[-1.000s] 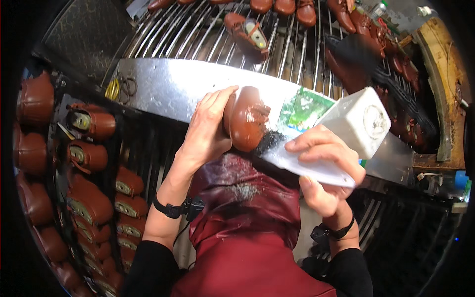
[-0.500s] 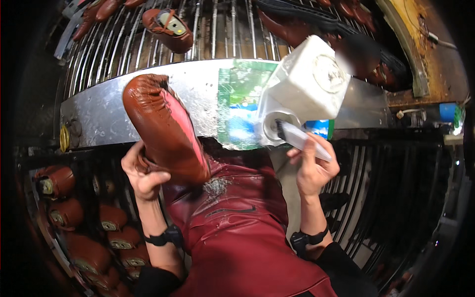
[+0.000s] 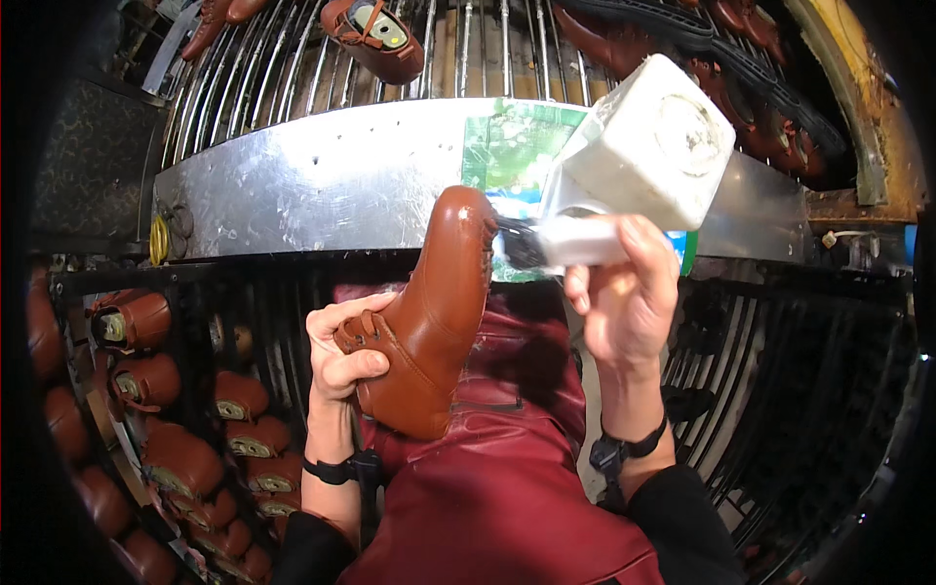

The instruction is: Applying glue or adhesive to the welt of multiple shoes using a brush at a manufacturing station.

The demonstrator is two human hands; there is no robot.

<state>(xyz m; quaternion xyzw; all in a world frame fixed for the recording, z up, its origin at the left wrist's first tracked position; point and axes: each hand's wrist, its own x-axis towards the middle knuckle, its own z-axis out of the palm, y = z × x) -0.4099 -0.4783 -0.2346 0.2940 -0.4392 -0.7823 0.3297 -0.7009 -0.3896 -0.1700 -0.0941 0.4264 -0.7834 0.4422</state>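
Left hand (image 3: 346,351): closed around the laced ankle end of the shoe, with the thumb laid over the near side and the fingers mostly hidden behind.
Brown leather lace-up shoe (image 3: 429,322): held up in front of the apron, toe pointing away toward the bench, heel low and near the body, glossy at the toe.
Right hand (image 3: 629,292): partly closed, gripping the brush handle between thumb and fingers, lower fingers loosely curled.
White-handled brush with black bristles (image 3: 575,242): pointed left, bristles at the right edge of the toe; touching or just short, cannot tell through the blur.
White square-sided plastic container (image 3: 653,136): tipped on the bench, beyond the right hand, partly over the sheet.
Green, white and blue printed sheet (image 3: 526,136): spread on the bench, beyond the toe.
Silver metal bench (image 3: 322,185): running across, in front of the apron.
Dark red leather-like apron (image 3: 497,487): below and behind the shoe.
Shiny metal rods (image 3: 468,58): beyond the bench, bearing another brown shoe (image 3: 375,39).
Rows of brown shoes (image 3: 180,458): racked at the left.
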